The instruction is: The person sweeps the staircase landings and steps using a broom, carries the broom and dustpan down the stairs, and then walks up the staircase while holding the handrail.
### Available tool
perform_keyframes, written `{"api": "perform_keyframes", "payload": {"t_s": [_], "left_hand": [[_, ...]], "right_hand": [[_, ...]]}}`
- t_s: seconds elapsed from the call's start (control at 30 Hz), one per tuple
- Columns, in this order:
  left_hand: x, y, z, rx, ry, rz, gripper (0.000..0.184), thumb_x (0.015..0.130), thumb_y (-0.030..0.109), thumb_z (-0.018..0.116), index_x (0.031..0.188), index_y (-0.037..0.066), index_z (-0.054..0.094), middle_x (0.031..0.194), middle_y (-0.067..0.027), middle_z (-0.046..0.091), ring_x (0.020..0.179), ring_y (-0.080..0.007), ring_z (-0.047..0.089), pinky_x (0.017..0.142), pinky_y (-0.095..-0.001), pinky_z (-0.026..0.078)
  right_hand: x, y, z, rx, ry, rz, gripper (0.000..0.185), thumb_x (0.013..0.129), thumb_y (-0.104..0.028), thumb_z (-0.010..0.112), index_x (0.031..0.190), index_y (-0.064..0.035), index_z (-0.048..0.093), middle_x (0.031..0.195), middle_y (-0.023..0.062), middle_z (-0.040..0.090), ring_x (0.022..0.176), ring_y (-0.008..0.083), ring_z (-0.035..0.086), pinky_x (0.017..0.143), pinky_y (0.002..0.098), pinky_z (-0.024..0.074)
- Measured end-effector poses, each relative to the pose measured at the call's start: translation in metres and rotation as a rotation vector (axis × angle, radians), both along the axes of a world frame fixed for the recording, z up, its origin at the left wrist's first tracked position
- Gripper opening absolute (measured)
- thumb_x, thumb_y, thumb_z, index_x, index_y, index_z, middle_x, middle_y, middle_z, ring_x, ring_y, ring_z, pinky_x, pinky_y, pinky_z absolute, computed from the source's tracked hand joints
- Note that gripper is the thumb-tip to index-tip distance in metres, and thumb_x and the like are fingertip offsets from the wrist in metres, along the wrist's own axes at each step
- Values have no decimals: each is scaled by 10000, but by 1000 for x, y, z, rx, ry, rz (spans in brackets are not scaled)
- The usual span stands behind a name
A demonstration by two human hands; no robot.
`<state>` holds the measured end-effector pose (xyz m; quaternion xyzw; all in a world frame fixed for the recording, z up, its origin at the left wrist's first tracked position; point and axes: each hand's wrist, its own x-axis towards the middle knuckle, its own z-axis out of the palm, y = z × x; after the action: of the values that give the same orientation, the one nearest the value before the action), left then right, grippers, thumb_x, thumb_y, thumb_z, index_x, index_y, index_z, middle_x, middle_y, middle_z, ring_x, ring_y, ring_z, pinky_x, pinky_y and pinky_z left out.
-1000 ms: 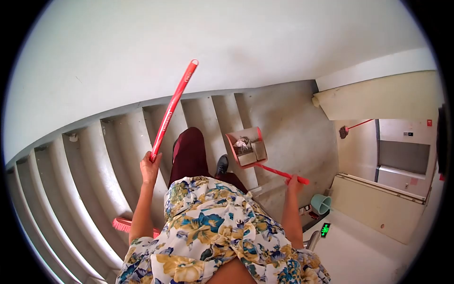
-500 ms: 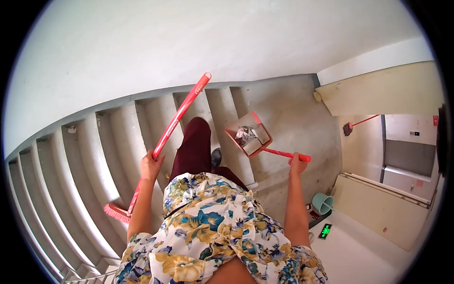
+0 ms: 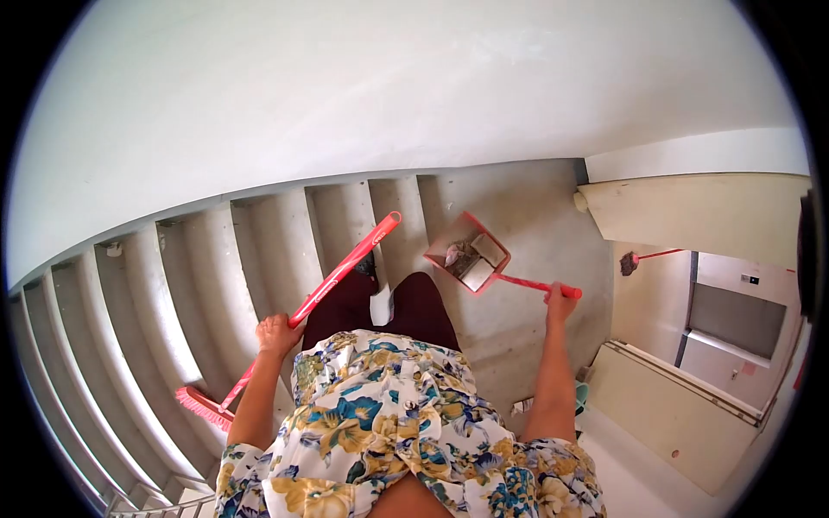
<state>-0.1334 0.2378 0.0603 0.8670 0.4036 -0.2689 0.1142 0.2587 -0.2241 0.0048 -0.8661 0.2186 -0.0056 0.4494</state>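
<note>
With fingers of the left hand [image 3: 276, 334] curled around the red broom [image 3: 341, 274], holds it slanted over the stairs [image 3: 203, 272]; cannot tell whether the bristled head [image 3: 204, 406] touches a step. With fingers of the right hand [image 3: 560, 304] closed around the handle [image 3: 525, 281] of the dustpan [image 3: 490, 235], holds it just beside the stairs, above the landing [image 3: 540, 207], debris [image 3: 456, 253] inside. Has, well apart from the stairs, a red-handled mop [image 3: 629, 263] and a partly hidden green bucket [image 3: 582, 395].
</note>
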Motion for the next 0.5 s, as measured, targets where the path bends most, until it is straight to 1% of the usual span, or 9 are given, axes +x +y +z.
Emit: {"api": "perform_keyframes", "payload": {"t_s": [0.07,0.17,0.2,0.23,0.3,0.37,0.4,0.47,0.5], "left_hand": [[12,6,2,23,-7,-50,389,712,458,646,744,71,649,764,-172,636,777,-324,618,723,-411,484],[15,16,3,17,41,-72,362,730,433,633,742,72,652,758,-163,638,753,-328,619,708,-412,484],[14,16,8,91,-47,-126,295,737,370,633,692,78,633,714,-145,627,702,-331,613,678,-423,480],[16,20,12,92,-56,-148,295,737,370,633,692,78,633,714,-145,627,702,-331,613,678,-423,480],[19,23,26,208,-161,-141,215,707,282,661,652,86,594,693,-121,610,696,-323,596,657,-432,469],[30,37,44,289,-292,-204,176,670,209,677,655,81,557,692,-107,590,717,-313,573,651,-438,455],[38,47,44,285,-283,-185,176,656,181,677,700,76,543,723,-99,587,757,-304,551,661,-434,434],[57,61,70,307,-272,-200,169,658,171,668,711,77,537,725,-96,585,759,-303,544,664,-434,425],[68,68,81,331,-280,-189,163,659,161,658,721,78,532,726,-92,583,760,-303,537,667,-434,415]], "right_hand": [[16,-7,5,32,-5,26,149,750,-151,594,719,-6,580,524,61,553,425,137,527,401,264,424],[16,-30,3,18,59,-43,129,751,-138,607,721,-14,584,539,59,560,442,132,533,412,260,430],[12,-35,5,20,51,-65,129,751,-138,607,721,-14,584,539,59,560,442,132,533,412,260,430],[5,-39,6,36,38,-69,119,752,-133,614,735,-17,595,553,56,568,450,129,537,420,258,432],[-9,-53,3,41,25,-80,110,754,-129,620,750,-20,605,567,53,576,459,125,540,428,256,435],[-17,-57,-8,68,-60,-39,115,758,-113,622,817,-14,609,551,52,543,452,117,516,404,236,416],[-12,-58,-10,62,-64,-54,115,758,-113,622,817,-14,609,551,52,543,452,117,516,404,236,416],[-14,-44,-22,-56,-42,59,95,749,-126,638,805,-49,634,591,49,580,484,127,537,464,267,445],[-1,-33,-31,-196,-43,74,102,738,-135,661,803,-58,643,631,51,608,548,148,570,531,278,461]]}}
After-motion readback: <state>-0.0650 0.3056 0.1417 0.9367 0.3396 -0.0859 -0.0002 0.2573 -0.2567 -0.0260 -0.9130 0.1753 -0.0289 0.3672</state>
